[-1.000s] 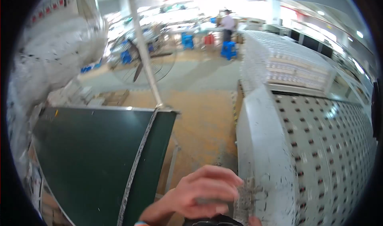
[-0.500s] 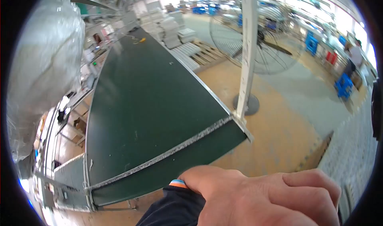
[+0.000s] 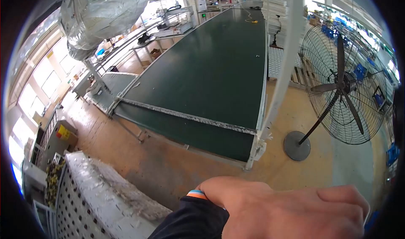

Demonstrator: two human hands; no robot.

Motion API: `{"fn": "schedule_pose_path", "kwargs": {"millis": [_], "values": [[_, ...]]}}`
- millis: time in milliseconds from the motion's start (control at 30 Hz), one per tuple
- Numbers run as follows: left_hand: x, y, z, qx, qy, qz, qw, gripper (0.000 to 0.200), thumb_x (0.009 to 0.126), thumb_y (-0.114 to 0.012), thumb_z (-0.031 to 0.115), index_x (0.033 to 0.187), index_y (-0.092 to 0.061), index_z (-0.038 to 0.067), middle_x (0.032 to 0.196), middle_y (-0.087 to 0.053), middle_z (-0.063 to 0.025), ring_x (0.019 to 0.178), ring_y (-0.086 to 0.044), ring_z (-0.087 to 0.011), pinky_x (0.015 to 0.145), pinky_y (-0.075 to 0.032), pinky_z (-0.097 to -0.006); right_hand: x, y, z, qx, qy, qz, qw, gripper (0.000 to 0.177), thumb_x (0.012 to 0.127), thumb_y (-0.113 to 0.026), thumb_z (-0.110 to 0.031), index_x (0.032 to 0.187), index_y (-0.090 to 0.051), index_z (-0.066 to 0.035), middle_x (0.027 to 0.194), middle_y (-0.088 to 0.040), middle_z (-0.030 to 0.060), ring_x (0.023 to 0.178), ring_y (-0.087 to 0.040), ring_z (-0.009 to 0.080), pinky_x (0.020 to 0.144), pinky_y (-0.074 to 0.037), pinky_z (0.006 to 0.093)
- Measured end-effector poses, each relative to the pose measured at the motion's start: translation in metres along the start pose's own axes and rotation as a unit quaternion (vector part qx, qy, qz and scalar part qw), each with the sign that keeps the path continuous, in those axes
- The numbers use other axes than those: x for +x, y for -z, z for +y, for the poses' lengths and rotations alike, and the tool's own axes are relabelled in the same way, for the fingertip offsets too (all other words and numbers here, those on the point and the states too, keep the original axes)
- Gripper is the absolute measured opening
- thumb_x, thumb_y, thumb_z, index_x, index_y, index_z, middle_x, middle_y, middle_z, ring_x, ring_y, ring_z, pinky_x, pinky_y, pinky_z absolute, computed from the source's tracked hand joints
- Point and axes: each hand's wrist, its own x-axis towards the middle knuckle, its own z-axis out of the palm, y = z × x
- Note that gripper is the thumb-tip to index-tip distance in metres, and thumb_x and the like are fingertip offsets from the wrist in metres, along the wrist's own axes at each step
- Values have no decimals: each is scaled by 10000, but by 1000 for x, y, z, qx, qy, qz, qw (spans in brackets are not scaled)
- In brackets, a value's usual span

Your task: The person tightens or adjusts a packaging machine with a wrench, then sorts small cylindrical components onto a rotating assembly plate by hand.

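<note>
My left hand [image 3: 291,209] is large and close to the camera at the bottom, its back toward me. It comes out of a dark sleeve [image 3: 192,220] with a blue, white and orange edge at the cuff. The fingers bend over at the right, and their tips are hidden, so I cannot make out what they hold, if anything. Beyond the hand runs a long dark green conveyor belt [image 3: 202,70], with a worn grey strip [image 3: 185,114] across its near end. My right hand is out of view.
A big black floor fan [image 3: 339,87] stands right of the belt, near a white post [image 3: 289,49]. Clear plastic wrap [image 3: 105,15] hangs at upper left. At lower left is a perforated panel [image 3: 76,209] beside a light, worn padded thing [image 3: 109,188]. White sheets [image 3: 276,17] are stacked behind.
The view has swung right and levelled, so the belt's near end, the whole fan and the perforated panel now show. My left hand stays near the bottom, slightly lower, fingers still bent.
</note>
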Motion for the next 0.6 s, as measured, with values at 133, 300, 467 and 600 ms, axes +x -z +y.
{"fn": "schedule_pose_path", "kwargs": {"millis": [133, 300, 467, 600], "values": [[28, -37, -79, 13, 13, 7, 1000, 134, 798, -585, 15, 895, -568, 106, 1084, -539, -147, 821, -607, -258, 752, -484, -409, 133, 58, -100, 18, 230, -82, 970, 118, 835, -516, -106, 904, -577, -33, 615, -499, -15, 504, -428, 59, 451, -352, 204], [57, -62, -218, -88, 33, -19, 995, 135, 797, -587, 22, 897, -570, 112, 1086, -541, -146, 822, -607, -261, 752, -482, -411, 158, 28, -260, -44, 376, -148, 914, 228, 856, -535, -125, 1062, -601, -51, 862, -619, 40, 742, -559, 129, 671, -473, 270], [94, -70, -380, -242, 39, -64, 967, 136, 797, -588, 29, 899, -572, 117, 1089, -542, -144, 824, -606, -263, 751, -481, -414, 172, 124, -265, -157, 322, 19, 933, 263, 824, -557, -168, 1056, -600, -54, 830, -628, 136, 758, -618, 207, 704, -486, 309], [141, -82, -502, -348, 32, -105, 931, 137, 797, -589, 34, 901, -573, 122, 1090, -543, -143, 825, -606, -265, 750, -480, -415, 199, 236, -76, -5, 135, 206, 969, 281, 809, -529, -185, 1039, -589, -35, 818, -611, 167, 755, -607, 277, 697, -472, 355]]}}
